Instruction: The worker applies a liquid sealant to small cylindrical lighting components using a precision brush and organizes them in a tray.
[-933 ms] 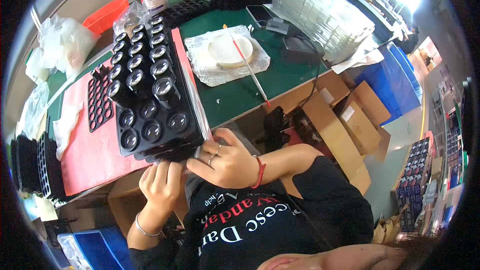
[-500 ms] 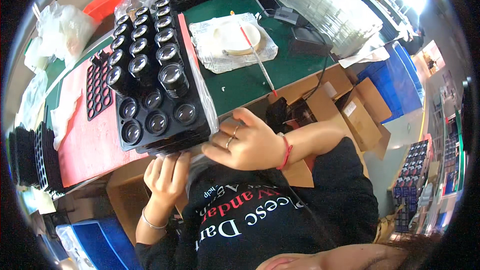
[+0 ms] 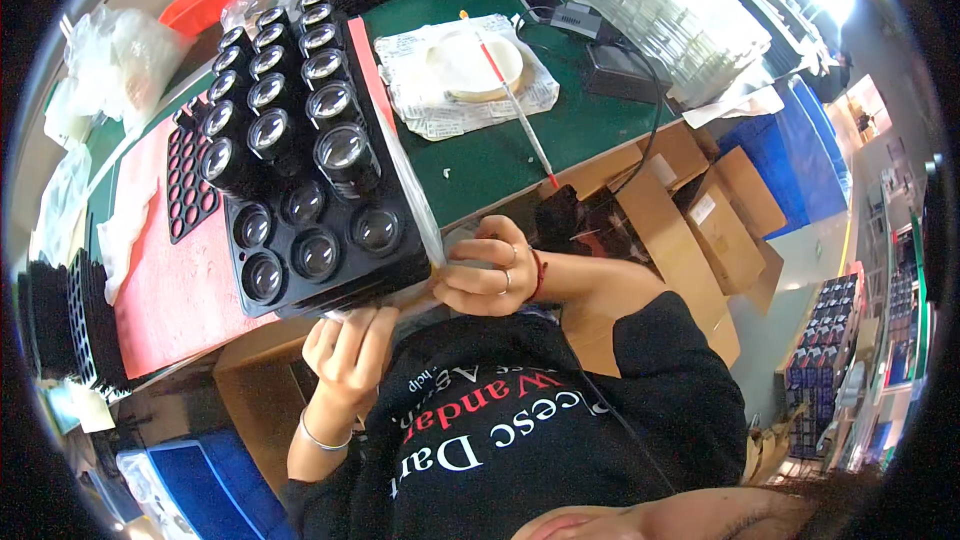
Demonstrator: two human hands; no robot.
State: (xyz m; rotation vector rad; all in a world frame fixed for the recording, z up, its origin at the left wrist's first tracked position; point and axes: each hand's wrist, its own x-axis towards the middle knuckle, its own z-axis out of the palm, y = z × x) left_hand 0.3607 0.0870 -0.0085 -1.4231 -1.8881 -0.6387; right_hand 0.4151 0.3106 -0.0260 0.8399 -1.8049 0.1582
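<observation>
A black tray [image 3: 290, 292] sits at the table's near edge, on top of a stack of similar trays. Round glass lenses [image 3: 375, 230] fill its near pockets, and upright black lens barrels [image 3: 345, 162] stand in rows behind them. Clear plastic film [image 3: 418, 215] runs down the stack's right side. At the near right corner my right hand [image 3: 490, 275] has its fingers curled closed on this film. My left hand [image 3: 348, 355] is closed at the front edge, fingertips pinching what looks like the same film; the tray edge partly hides them.
Behind lies a white dish [image 3: 480, 65] on printed paper, with a red-tipped stick [image 3: 520, 120] across it. A black perforated tray [image 3: 190, 180] rests on the pink sheet [image 3: 160, 310] at left. Cardboard boxes [image 3: 720, 230] stand below right; stacked clear trays [image 3: 670, 15] stand far right.
My right hand has moved slightly right and away from me, and my left hand slightly right. The loaded tray has shifted a little, its near edge lower in view.
</observation>
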